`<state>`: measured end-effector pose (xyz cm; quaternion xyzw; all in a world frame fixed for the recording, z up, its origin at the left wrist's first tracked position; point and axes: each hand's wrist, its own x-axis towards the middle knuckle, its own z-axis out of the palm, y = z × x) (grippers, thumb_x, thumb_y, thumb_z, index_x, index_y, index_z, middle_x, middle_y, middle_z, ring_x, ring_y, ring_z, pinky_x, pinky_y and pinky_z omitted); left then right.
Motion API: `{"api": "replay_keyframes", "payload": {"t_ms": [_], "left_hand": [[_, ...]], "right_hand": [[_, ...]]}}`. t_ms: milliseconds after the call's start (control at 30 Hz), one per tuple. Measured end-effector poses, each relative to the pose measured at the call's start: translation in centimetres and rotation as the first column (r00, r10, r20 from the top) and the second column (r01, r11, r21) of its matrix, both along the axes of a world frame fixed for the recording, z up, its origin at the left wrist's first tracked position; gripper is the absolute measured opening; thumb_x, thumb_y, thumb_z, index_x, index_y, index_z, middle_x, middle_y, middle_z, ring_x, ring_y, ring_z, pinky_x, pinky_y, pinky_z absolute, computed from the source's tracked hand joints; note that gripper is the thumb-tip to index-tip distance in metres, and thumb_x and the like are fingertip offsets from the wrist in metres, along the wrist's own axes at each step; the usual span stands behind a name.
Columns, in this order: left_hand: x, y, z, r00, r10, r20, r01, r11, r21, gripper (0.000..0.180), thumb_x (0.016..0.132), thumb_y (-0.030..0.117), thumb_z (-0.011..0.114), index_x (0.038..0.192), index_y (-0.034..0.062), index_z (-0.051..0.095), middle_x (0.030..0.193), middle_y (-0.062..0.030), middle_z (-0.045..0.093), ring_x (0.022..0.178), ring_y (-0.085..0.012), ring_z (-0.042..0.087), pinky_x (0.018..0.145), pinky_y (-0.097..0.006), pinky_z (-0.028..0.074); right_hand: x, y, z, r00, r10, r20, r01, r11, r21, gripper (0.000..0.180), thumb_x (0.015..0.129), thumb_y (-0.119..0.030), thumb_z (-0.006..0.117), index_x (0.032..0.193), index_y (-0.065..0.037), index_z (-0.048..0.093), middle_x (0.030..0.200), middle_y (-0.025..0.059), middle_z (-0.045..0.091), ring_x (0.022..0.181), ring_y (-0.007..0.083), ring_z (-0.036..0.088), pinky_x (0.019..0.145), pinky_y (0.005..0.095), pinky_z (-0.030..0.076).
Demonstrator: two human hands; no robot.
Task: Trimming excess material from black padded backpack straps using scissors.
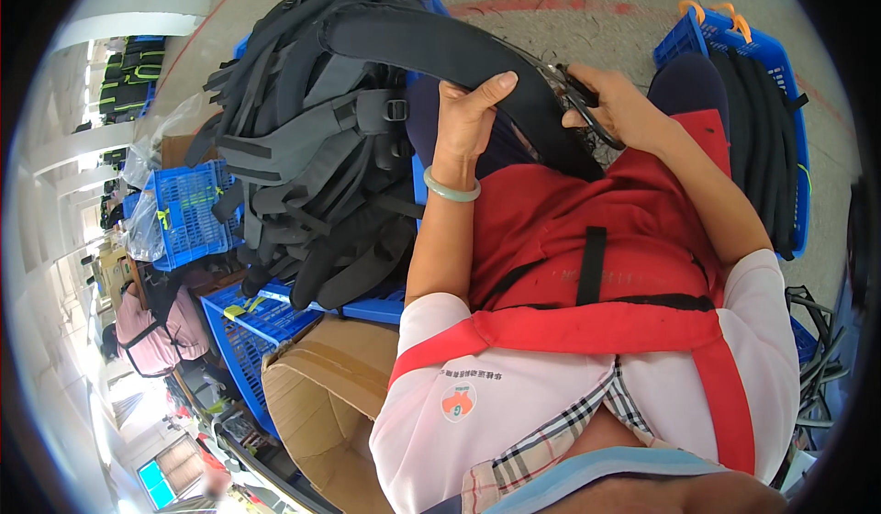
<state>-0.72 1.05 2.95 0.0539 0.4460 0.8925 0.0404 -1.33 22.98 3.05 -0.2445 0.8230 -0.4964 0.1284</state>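
Note:
A long padded black strap, shaped like a backpack shoulder strap, arches across in front of me and curves down toward my lap. My left hand grips it near its middle, thumb lying along its face. In my right hand is a pair of scissors with dark handles. Their metal blades are at the strap's outer edge, partly hidden by my fingers. Whether the blades touch the strap I cannot tell. Beside my left hand lies a large heap of similar black and grey straps.
On the right stands a blue basket with orange handles, filled with black padded pieces. An open cardboard box and blue crates sit at the left. Dark thread scraps litter the floor near my knees. Another person in pink is farther left.

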Motion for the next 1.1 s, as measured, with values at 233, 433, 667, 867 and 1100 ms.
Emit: {"api": "replay_keyframes", "payload": {"t_ms": [233, 433, 667, 867, 1100], "left_hand": [[-0.2, -1.2, 1.2, 0.984, 0.146, -0.103, -0.138, 0.987, 0.079, 0.022, 0.080, -0.006, 0.069, 0.099, 0.0046, 0.065, 0.093, -0.0033, 0.066, 0.084, -0.0134, 0.064, 0.080, -0.029, 0.052], [0.3, -0.1, 1.2, 0.987, 0.158, -0.037, -0.155, 0.986, 0.069, 0.022, 0.079, -0.007, 0.069, 0.096, 0.0054, 0.065, 0.090, -0.0027, 0.066, 0.082, -0.0130, 0.064, 0.079, -0.028, 0.052], [0.5, 0.4, 0.9, 0.995, 0.092, -0.029, -0.090, 0.994, 0.060, 0.023, 0.078, -0.006, 0.071, 0.098, 0.0045, 0.065, 0.092, -0.0038, 0.067, 0.083, -0.0140, 0.064, 0.079, -0.029, 0.052], [0.6, 0.3, 1.1, 0.998, 0.065, -0.005, -0.064, 0.996, 0.068, 0.022, 0.079, -0.005, 0.071, 0.097, 0.0037, 0.065, 0.092, -0.0040, 0.067, 0.083, -0.0141, 0.064, 0.079, -0.029, 0.052], [0.7, 0.5, 1.0, 0.999, 0.022, -0.030, -0.021, 0.999, 0.041, 0.021, 0.079, -0.004, 0.071, 0.099, 0.0030, 0.066, 0.094, -0.0046, 0.068, 0.084, -0.0145, 0.065, 0.080, -0.030, 0.052]], "right_hand": [[0.5, -0.4, 1.1, 0.999, -0.031, -0.026, 0.032, 0.999, 0.033, 0.052, 0.076, -0.041, 0.077, 0.094, 0.000, 0.051, 0.063, 0.0127, 0.045, 0.059, 0.0234, 0.040, 0.056, 0.0348, 0.037], [0.3, -1.1, 3.1, 1.000, -0.026, 0.010, 0.023, 0.983, 0.180, 0.056, 0.076, -0.042, 0.076, 0.102, 0.000, 0.050, 0.067, 0.0181, 0.053, 0.063, 0.0340, 0.052, 0.059, 0.0408, 0.041], [0.7, -0.8, 3.8, 0.990, 0.003, -0.142, 0.008, 0.997, 0.076, 0.055, 0.077, -0.042, 0.075, 0.104, 0.000, 0.051, 0.066, 0.0184, 0.054, 0.062, 0.0356, 0.054, 0.059, 0.0422, 0.041], [0.3, -0.5, 4.5, 0.987, 0.009, 0.159, -0.038, 0.983, 0.178, 0.053, 0.077, -0.039, 0.076, 0.103, 0.000, 0.052, 0.066, 0.0170, 0.052, 0.060, 0.0312, 0.051, 0.057, 0.0398, 0.040], [-0.1, -0.4, 2.9, 1.000, -0.004, -0.011, 0.005, 1.000, 0.022, 0.049, 0.077, -0.038, 0.077, 0.100, -0.001, 0.053, 0.061, 0.0111, 0.046, 0.055, 0.0201, 0.041, 0.053, 0.0347, 0.037]]}}
